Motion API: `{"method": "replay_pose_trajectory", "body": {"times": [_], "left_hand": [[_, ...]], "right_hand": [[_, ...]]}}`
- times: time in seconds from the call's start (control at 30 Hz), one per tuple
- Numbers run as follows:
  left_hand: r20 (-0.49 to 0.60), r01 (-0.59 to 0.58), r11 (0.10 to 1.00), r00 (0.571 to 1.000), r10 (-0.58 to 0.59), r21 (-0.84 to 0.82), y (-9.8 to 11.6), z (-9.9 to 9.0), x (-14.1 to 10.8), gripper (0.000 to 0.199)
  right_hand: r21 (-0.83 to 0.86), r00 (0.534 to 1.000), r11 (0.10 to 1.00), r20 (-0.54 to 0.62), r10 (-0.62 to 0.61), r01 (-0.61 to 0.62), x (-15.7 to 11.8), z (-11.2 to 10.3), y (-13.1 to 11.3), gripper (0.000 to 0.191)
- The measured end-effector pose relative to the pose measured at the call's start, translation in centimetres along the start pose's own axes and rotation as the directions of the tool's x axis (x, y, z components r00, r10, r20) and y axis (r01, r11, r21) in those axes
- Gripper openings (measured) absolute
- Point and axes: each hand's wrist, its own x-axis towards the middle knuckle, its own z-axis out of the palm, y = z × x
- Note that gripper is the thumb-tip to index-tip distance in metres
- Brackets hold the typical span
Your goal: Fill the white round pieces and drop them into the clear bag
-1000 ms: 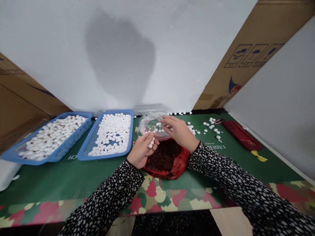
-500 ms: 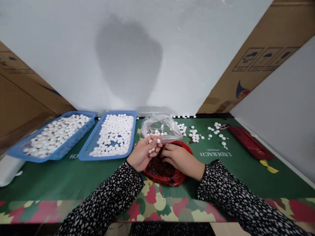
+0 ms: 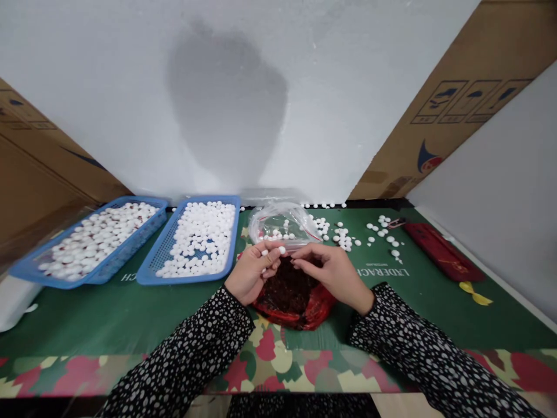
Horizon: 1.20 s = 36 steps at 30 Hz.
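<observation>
While left hand (image 3: 251,273) grips white balls (image 3: 282,250), right hand (image 3: 342,276) has risen.

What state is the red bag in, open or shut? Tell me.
Open: the red bag's mouth is spread, showing dark contents.

It looks like a makeshift packing or handwork corner, though whether in a home or a small workshop I can't tell. Flattened cardboard (image 3: 404,122) with printed handling symbols lines the wall (image 3: 326,87) behind the surface (image 3: 174,319). Printed green sheeting covers that surface, camouflage-like along its near edge. Two blue baskets (image 3: 145,264) (image 3: 89,284) of white pieces (image 3: 204,232) stand toward its left end, and a clear plastic bag (image 3: 285,220) lies near the far edge.
</observation>
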Motion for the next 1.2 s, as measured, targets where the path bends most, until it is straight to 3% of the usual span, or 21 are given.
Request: {"method": "replay_pose_trajectory", "body": {"times": [0.13, 0.3, 0.5, 0.87, 1.1, 1.2], "left_hand": [[0.013, 0.008, 0.999, 1.0, -0.009, 0.048, -0.2, 0.3, -0.2, 0.028], [0.008, 0.021, 0.992, 1.0, -0.022, 0.121, -0.3, 0.8, -0.7, 0.03], [-0.016, -0.01, 0.989, 1.0, 0.012, 0.148, -0.3, 0.8, -0.7, 0.031], [-0.063, -0.106, 0.989, 0.992, 0.113, 0.1, -0.6, 0.8, -0.6, 0.03], [-0.007, -0.088, 0.991, 0.996, 0.089, 0.098, -0.2, 0.9, -0.5, 0.032], [0.019, -0.123, 0.986, 0.992, 0.121, 0.114, 0.4, 0.5, -0.4, 0.033]], "right_hand": [[0.118, 0.988, 0.993, -0.149, 0.036, -0.018, 0.0, 0.1, 0.0, 0.009], [0.057, 0.972, 0.998, -0.237, -0.005, 0.019, -0.1, 0.7, -0.4, 0.006], [0.051, 0.97, 0.997, -0.24, -0.043, 0.057, -0.3, 1.3, -0.8, 0.006], [0.037, 0.953, 0.963, -0.158, -0.257, 0.266, -0.2, 1.3, -1.1, 0.015], [0.07, 0.962, 0.972, -0.175, -0.211, 0.226, 0.7, 1.5, -1.1, 0.01], [-0.022, 0.968, 0.979, -0.148, -0.205, 0.204, 1.8, 0.9, -1.1, 0.008]]}}
